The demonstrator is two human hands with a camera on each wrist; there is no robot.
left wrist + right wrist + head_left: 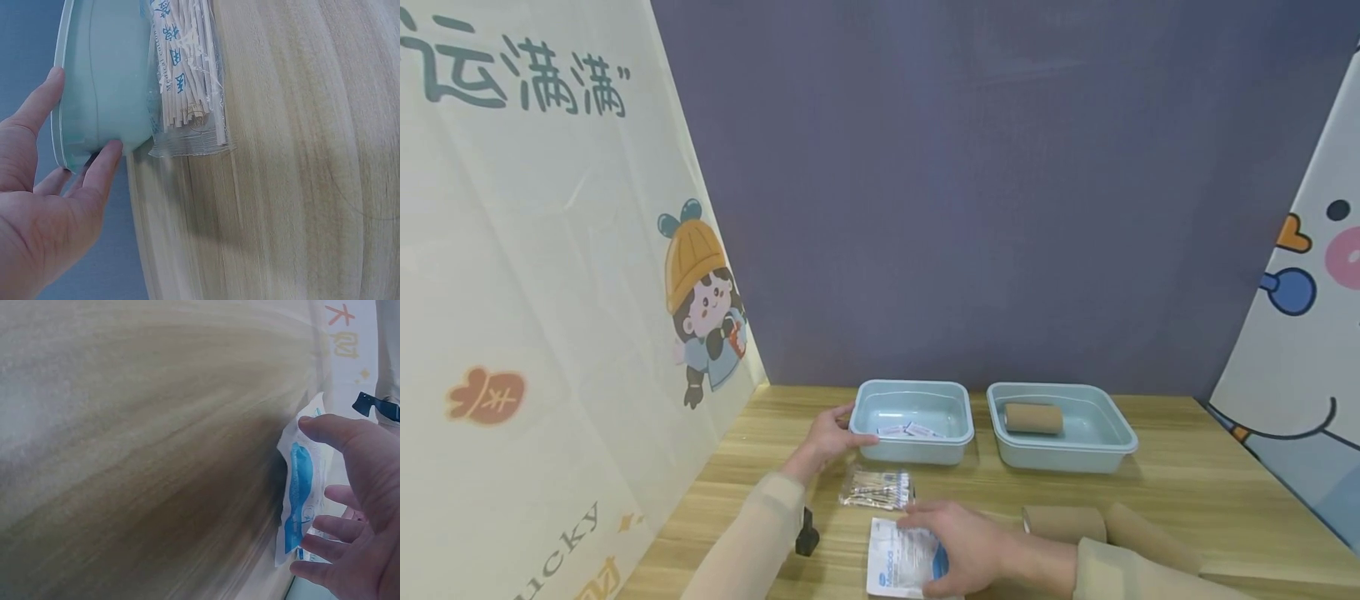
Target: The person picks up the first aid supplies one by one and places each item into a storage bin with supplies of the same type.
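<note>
My left hand [829,437] holds the left end of a pale blue plastic tub [917,452]. In the left wrist view its thumb lies at the rim and its fingertips meet the tub's wall. Small white packets [910,431] lie inside the tub. In front of it lies a clear bag of cotton swabs [877,489]. My right hand [964,543] is over a flat white packet [891,557] printed "Medical" in blue. The right wrist view shows the fingers spread, with the thumb at the packet [300,494] and the other fingers near its far edge.
A second pale blue tub [1060,457] stands to the right, with a brown cardboard tube [1033,418] in it. Two more brown tubes [1064,523] lie on the wooden table [1180,467] beyond my right forearm. A dark partition [970,208] rises behind the tubs.
</note>
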